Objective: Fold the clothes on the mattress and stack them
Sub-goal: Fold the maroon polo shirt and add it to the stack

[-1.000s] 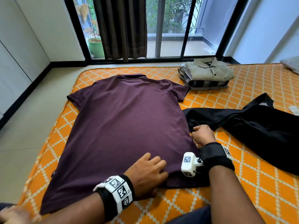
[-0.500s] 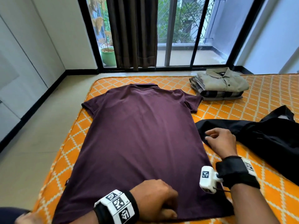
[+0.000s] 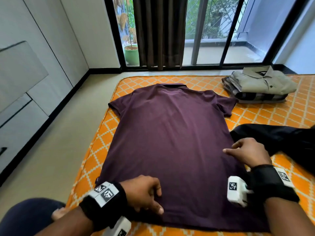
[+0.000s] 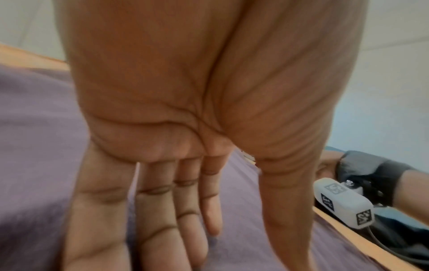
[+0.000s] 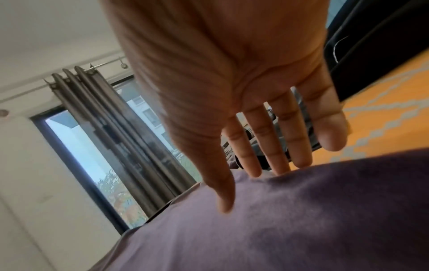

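Note:
A purple polo shirt (image 3: 170, 142) lies spread flat, collar away from me, on the orange patterned mattress (image 3: 289, 114). My left hand (image 3: 144, 195) rests on the shirt near its bottom hem, left of middle. In the left wrist view its fingers (image 4: 150, 210) lie straight on the purple fabric (image 4: 34, 146) and hold nothing. My right hand (image 3: 247, 152) sits at the shirt's right side edge, thumb pointing inward over the cloth. In the right wrist view its fingers (image 5: 267, 137) are straight and spread above the shirt (image 5: 278, 220).
A stack of folded clothes (image 3: 260, 86), a khaki shirt on top, sits at the mattress's far right. A black garment (image 3: 281, 138) lies unfolded just right of my right hand. The mattress's left edge drops to a tiled floor (image 3: 59, 150). Window and curtain stand beyond.
My right hand uncurled from a fist beside the black garment and now lies spread on the shirt's right edge. My left hand slid left along the hem. My head turned left.

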A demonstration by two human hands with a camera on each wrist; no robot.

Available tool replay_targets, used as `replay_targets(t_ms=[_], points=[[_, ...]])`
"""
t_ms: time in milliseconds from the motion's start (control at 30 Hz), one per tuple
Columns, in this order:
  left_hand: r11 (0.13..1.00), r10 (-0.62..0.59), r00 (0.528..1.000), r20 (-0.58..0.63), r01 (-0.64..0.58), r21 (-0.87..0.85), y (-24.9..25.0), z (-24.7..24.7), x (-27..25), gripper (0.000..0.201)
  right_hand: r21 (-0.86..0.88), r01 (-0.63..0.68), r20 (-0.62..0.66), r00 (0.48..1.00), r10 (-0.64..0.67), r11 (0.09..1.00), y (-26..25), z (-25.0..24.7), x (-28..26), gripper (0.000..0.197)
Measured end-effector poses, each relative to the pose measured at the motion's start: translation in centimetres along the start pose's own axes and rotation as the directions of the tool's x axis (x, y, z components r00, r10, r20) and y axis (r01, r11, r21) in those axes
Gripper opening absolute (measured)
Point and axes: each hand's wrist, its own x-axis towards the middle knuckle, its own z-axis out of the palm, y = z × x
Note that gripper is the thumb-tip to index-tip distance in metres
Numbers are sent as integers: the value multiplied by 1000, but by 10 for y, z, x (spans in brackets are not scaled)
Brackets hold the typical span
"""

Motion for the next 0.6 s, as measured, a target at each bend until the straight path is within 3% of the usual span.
replay_targets(t_ms=[67, 133, 233, 367, 467, 533, 600], points=[[961, -26, 996, -89, 49, 271, 6, 0, -10, 53, -75, -21, 65, 998, 26, 997, -3, 4, -6, 52], [862, -46, 989, -144, 112, 494, 11, 5, -19, 55, -114, -64, 96, 993, 75, 991, 2, 6, -12, 65], [720, -70, 984, -166, 165, 674, 16, 20, -31, 46, -86, -94, 163, 981, 107, 992, 13, 2, -15, 64], [654, 15, 974, -228, 163, 739, 21, 28, -37, 23, -59, -87, 258, 961, 100, 994, 20, -12, -26, 52], [657, 24, 982, -188, 126, 743, 21, 25, -38, 28, -74, -93, 273, 956, 110, 993, 27, -20, -30, 44], [702, 7, 988, -157, 107, 704, 20, 25, -40, 37, -78, -115, 265, 955, 132, 990, 31, -20, -30, 48], [725, -2, 991, -130, 91, 683, 18, 27, -40, 33, -86, -127, 255, 956, 145, 988, 36, -17, -28, 57]])
